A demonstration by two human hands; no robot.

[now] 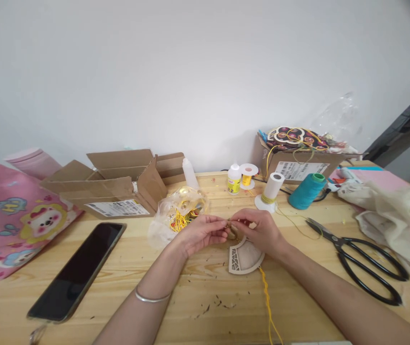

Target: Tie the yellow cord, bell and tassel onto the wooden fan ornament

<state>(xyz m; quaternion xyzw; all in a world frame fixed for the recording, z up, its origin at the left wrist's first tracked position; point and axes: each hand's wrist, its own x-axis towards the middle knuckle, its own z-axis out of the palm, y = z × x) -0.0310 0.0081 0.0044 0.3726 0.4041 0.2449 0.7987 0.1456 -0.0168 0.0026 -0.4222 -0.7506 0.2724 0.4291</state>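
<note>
My left hand (pixel 204 235) and my right hand (pixel 260 231) meet over the middle of the table. Their fingertips pinch a thin olive-brown cord (pixel 232 233), partly hidden by the fingers. Just below hangs or rests a fan-shaped wooden piece (pixel 250 258) with a cut-out lattice on its left side; whether it touches the table I cannot tell. From its lower edge a knotted yellow cord (pixel 267 294) trails toward the front. Left of my hands lies a clear plastic bag (pixel 160 223) holding yellow cords.
Black-handled scissors (pixel 341 244) lie at right, near a teal thread cone (pixel 307 191). Behind my hands stand a white spool (pixel 274 187), a glue bottle (pixel 233 179) and a yellow thread spool (pixel 248 177). Cardboard boxes (pixel 100 194) line the wall. A phone (pixel 77 273) lies left.
</note>
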